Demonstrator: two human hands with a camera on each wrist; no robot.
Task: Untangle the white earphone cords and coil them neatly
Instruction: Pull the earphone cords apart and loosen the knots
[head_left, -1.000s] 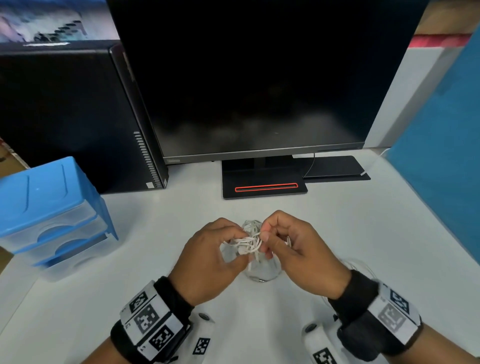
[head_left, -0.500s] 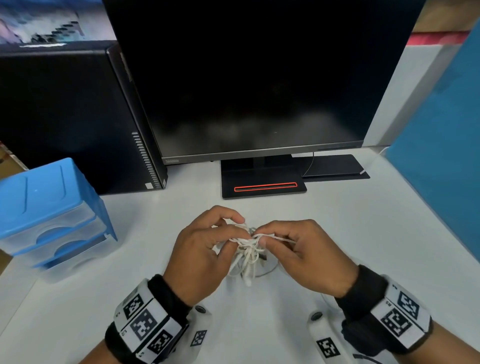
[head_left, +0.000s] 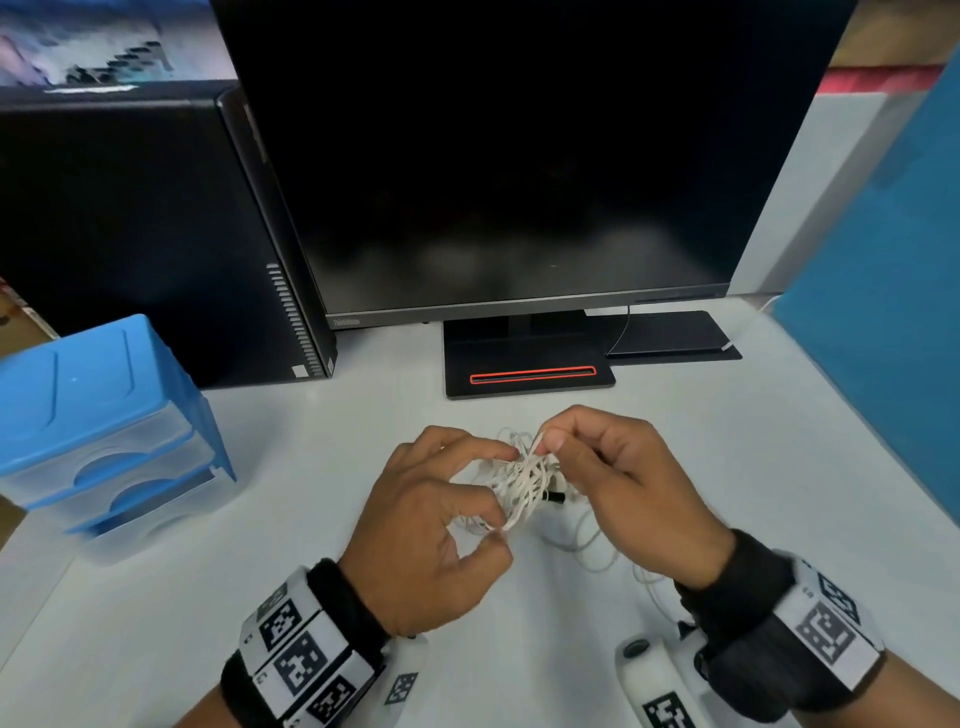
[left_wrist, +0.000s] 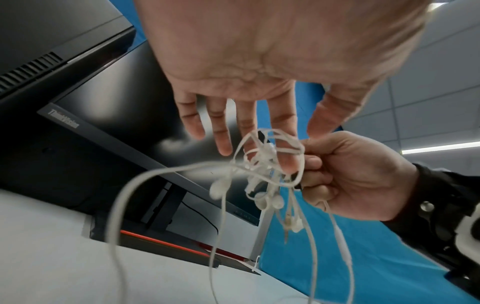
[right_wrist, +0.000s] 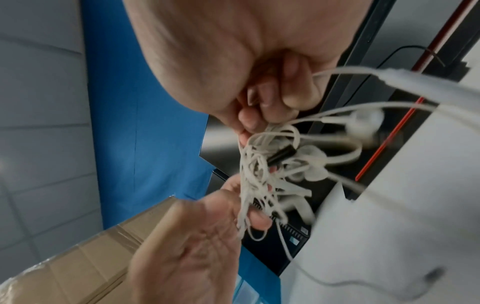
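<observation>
Since half a second ago we have drawn the hands a little apart and raised the right one, so the white earphone cords (head_left: 522, 480) now stretch into a looser bundle between them rather than a tight knot. We hold the tangle in the air just above the white desk (head_left: 727, 467), in front of the monitor stand (head_left: 530, 371), probably so loose loops can hang free and show which strand crosses which; several trail down to the desk. Our left hand (head_left: 431, 525) sits lower, palm turned inward; in the head view its thumb and forefinger seem to nip the bundle's lower end, while the wrist view shows the other fingers nearly straight. Our right hand (head_left: 618, 483) is curled, thumb and forefinger pinching a strand at the top, likely to tease it out. A small black piece (head_left: 555, 497) shows within the knot.
</observation>
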